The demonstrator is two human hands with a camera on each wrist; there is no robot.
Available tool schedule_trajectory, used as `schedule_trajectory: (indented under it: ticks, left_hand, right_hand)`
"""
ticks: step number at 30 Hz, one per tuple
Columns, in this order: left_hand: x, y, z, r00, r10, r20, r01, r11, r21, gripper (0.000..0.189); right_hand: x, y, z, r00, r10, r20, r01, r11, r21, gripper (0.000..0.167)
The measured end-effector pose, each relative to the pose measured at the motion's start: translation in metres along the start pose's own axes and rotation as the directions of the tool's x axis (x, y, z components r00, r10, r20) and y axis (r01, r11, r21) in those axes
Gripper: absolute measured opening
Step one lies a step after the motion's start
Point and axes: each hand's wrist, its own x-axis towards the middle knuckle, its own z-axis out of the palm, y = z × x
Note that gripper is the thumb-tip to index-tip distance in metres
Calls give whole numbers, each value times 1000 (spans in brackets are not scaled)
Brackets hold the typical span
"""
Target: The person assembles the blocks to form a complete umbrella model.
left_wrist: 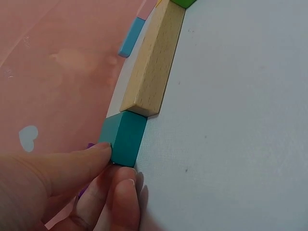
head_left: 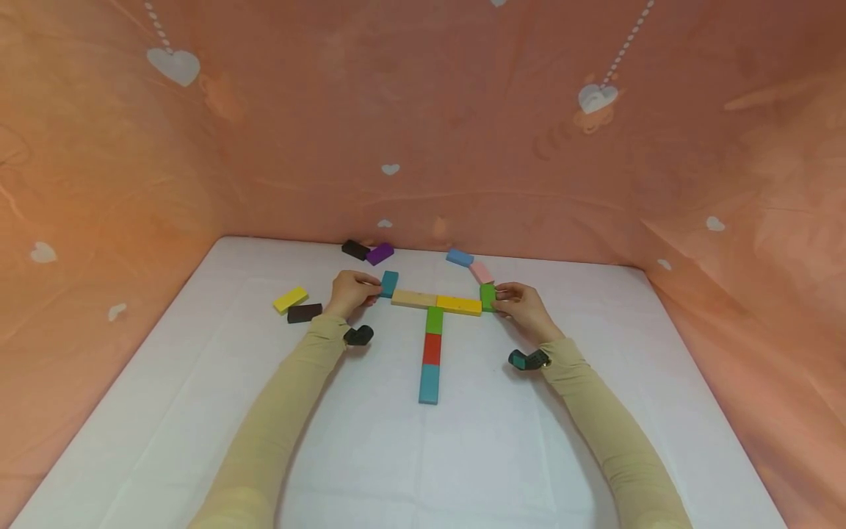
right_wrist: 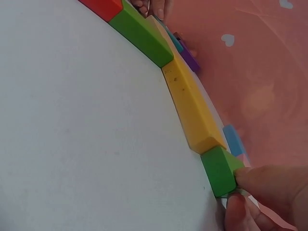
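A teal block point(head_left: 389, 283) lies at the left end of a crosswise row, and my left hand point(head_left: 354, 292) holds it. In the left wrist view the thumb point(left_wrist: 102, 150) presses the block, with fingertips at its outer end. Next to it are a natural wood block point(head_left: 413, 298) and a yellow-orange block point(head_left: 459, 306), end to end. At the right end my right hand point(head_left: 522, 305) grips a green block point(right_wrist: 220, 171) between thumb and fingers. Below the row's middle, a green block point(head_left: 434, 320), a red block point(head_left: 432, 349) and a blue block point(head_left: 429, 384) form a straight stem.
Behind the right hand lie a pink block point(head_left: 482, 272) and a light blue block point(head_left: 459, 257). A black block point(head_left: 355, 250) and a purple block point(head_left: 380, 254) sit at the back edge. To the left are a yellow block point(head_left: 291, 300) and a dark brown block point(head_left: 305, 314).
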Motion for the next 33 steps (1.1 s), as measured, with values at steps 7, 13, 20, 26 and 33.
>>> schedule_trajectory:
  ticks: [7, 13, 20, 26, 33]
  left_hand:
    - [2, -3, 0, 1000, 26, -5, -26, 1000, -7, 23]
    - [3, -3, -4, 999, 41, 12, -40, 998, -39, 24]
    - [-8, 4, -22, 994, 113, 13, -113, 993, 23, 30]
    - [-6, 6, -41, 986, 156, 60, -157, 988, 6, 39]
    - [-9, 4, -68, 983, 158, 90, -157, 987, -16, 48]
  right_hand:
    - [-1, 1, 1, 1000, -11, -2, 11, 1000, 13, 42]
    - [-1, 1, 0, 1000, -9, -6, 9, 1000, 19, 42]
    - [-1, 2, 1, 1000, -5, -5, 5, 1000, 16, 43]
    - [0, 4, 0, 1000, -10, -2, 10, 1000, 18, 43]
    - [0, 4, 0, 1000, -7, -3, 7, 1000, 16, 43]
